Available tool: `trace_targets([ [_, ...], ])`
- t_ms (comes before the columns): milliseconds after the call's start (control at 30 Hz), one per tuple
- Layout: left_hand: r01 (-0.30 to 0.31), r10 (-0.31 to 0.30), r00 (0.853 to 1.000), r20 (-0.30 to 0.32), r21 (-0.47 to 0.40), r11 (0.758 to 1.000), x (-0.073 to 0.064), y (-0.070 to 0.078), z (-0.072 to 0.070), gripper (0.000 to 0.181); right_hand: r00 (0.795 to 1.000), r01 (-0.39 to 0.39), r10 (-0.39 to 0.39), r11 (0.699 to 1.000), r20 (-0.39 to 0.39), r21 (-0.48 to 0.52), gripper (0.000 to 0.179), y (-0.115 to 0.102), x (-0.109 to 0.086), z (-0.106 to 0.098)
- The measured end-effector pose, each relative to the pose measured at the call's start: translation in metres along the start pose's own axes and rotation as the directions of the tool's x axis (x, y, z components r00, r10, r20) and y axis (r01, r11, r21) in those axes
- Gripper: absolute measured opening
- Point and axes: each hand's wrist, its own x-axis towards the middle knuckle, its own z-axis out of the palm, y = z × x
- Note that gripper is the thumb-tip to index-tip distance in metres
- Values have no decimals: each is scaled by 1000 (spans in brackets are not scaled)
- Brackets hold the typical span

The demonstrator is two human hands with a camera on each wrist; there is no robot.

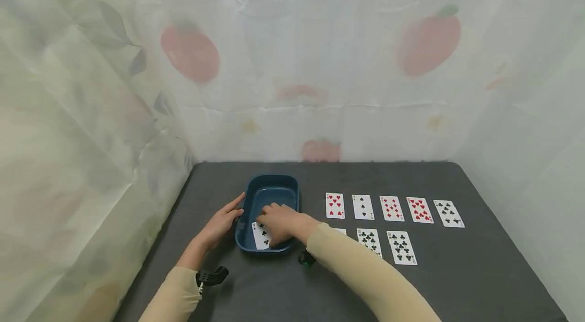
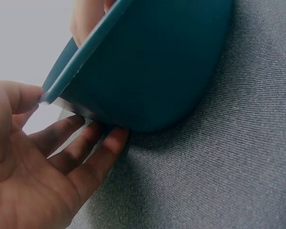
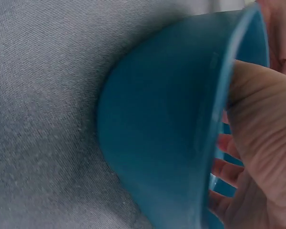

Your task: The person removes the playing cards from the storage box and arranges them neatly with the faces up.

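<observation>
A deep blue plastic basin [image 1: 293, 191] stands on the dark table, left of the middle. My left hand [image 1: 220, 222] holds its left side, thumb up at the rim and the other fingers against the outer wall, as the left wrist view shows. Inside the basin's near end, my right hand [image 1: 282, 222] grips a white playing card with black clubs [image 1: 260, 238] along its right side. Bent fingers [image 3: 227, 171] of the right hand show past the rim in the right wrist view, where the card itself is hidden behind the wall.
Right of the basin, several playing cards lie face up in two rows; the far row starts with a hearts card [image 1: 335, 205]. In the near row, a clubs card [image 1: 402, 248] lies rightmost, and my right sleeve [image 1: 354, 266] partly covers others. Pale curtains [image 1: 292, 58] enclose the table.
</observation>
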Motion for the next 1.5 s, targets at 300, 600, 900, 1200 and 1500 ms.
trace_targets([
  [300,5,-5,1000,-1,-46,999,0,-2,2,56,999,-40,41,998,21,-43,68,1,7,12],
  [600,3,-3,1000,-11,-51,999,2,-3,3,56,996,-88,86,992,-24,-87,74,10,6,15],
  [900,16,-17,1000,-16,-58,998,2,-2,4,57,988,-153,153,988,-15,6,84,16,7,13],
  [1200,10,-11,1000,-18,-48,999,1,-1,3,57,980,-198,198,980,-3,11,97,14,12,14],
  [1500,13,-13,1000,-17,-44,999,-1,0,4,57,986,-166,167,986,-25,34,87,13,7,13],
])
